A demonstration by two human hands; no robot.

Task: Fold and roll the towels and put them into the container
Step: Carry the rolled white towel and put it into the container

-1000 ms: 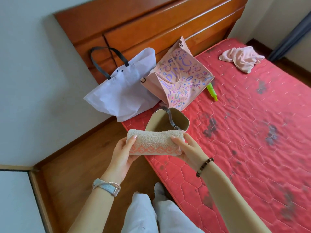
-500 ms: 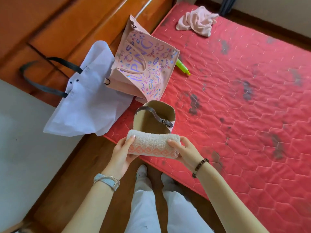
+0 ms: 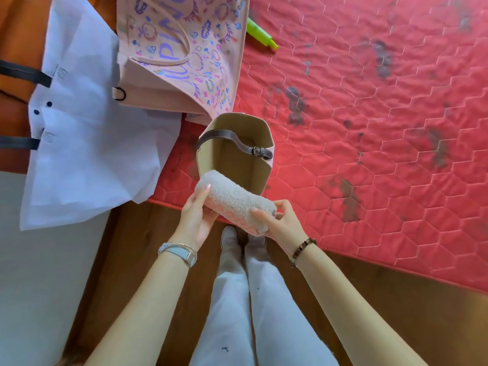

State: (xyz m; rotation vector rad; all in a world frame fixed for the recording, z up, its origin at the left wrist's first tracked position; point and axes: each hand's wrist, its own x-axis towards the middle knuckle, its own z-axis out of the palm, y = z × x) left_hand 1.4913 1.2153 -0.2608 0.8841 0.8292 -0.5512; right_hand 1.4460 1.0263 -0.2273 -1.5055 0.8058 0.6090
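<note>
**A:** Where is the towel [image 3: 235, 204]?

**B:** It is rolled into a thick cylinder and held in the air between both hands, at the near edge of the mattress [image 3: 369, 128]. It is tilted. Its left end is higher and overlaps the near rim of the container [image 3: 211, 154], and its right end sits lower, toward the person.

**A:** How does the left hand [image 3: 196, 220] hold it?

**B:** It cups the left end. The fingers reach up round the end, and one fingertip lies on top of the roll. A watch [image 3: 179, 253] is on that wrist.

**A:** And the right hand [image 3: 280, 223]?

**B:** Its thumb presses the front of the roll and its fingers curl round the right end. A bracelet [image 3: 302, 250] of dark beads is on that wrist.

**A:** Where does the container stand?

**B:** On the mattress, close to its near left corner. It is upright with its mouth open, and a brown strap [image 3: 237, 141] crosses the opening. Whether anything is inside cannot be told.

**A:** What else is there?

**B:** A patterned pink tote [image 3: 184, 62] is just behind the container. A white bag [image 3: 87, 128] with dark handles hangs over the left edge of the mattress. A green marker [image 3: 261, 35] lies on the mattress beside the tote. The person stands on a wooden floor [image 3: 148, 247].
</note>
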